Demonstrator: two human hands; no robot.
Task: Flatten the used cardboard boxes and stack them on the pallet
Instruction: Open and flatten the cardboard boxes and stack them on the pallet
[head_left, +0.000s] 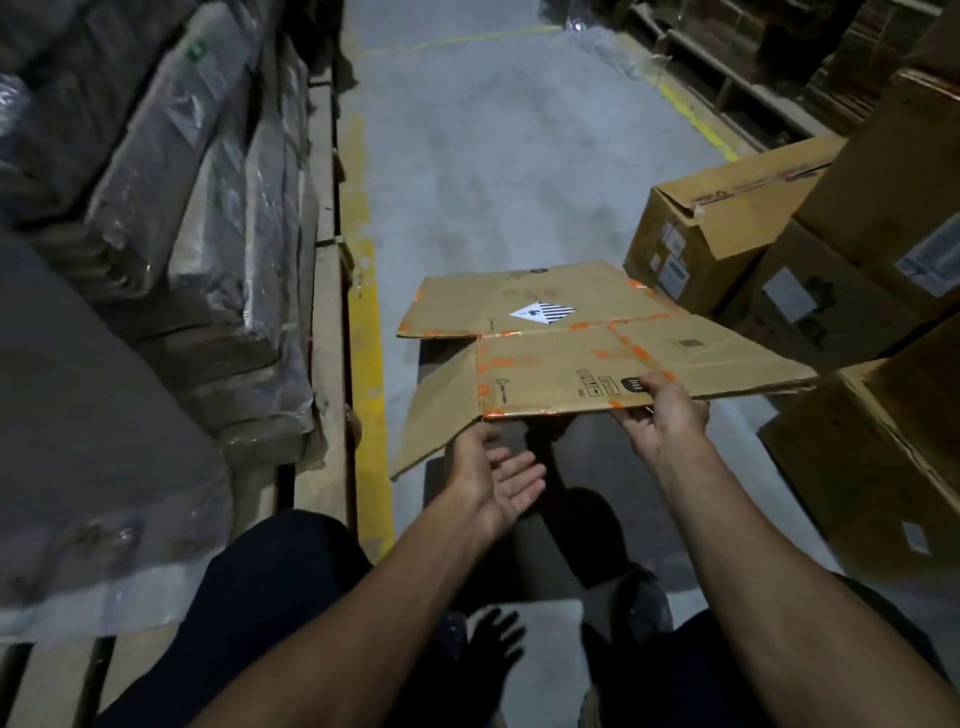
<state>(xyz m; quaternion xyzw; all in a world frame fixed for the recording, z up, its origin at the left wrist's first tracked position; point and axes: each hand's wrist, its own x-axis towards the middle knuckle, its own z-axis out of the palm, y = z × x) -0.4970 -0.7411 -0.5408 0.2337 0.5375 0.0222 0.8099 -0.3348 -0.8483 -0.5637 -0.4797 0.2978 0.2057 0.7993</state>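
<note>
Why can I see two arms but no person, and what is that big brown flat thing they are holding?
The camera sits on the person's head and looks forward and down, so you see what they see: their own arms, reaching out from the bottom of the picture. There is only this one picture.

The brown flat thing is a flattened cardboard box, opened out with orange tape along its edges. The right hand pinches its near edge and holds it up in the air above the grey floor. The left hand is open, palm up, just below the cardboard, holding nothing.

On the right stand cardboard boxes that are not flattened. On the left are big stacks wrapped in plastic film, next to a yellow line painted on the floor.
</note>
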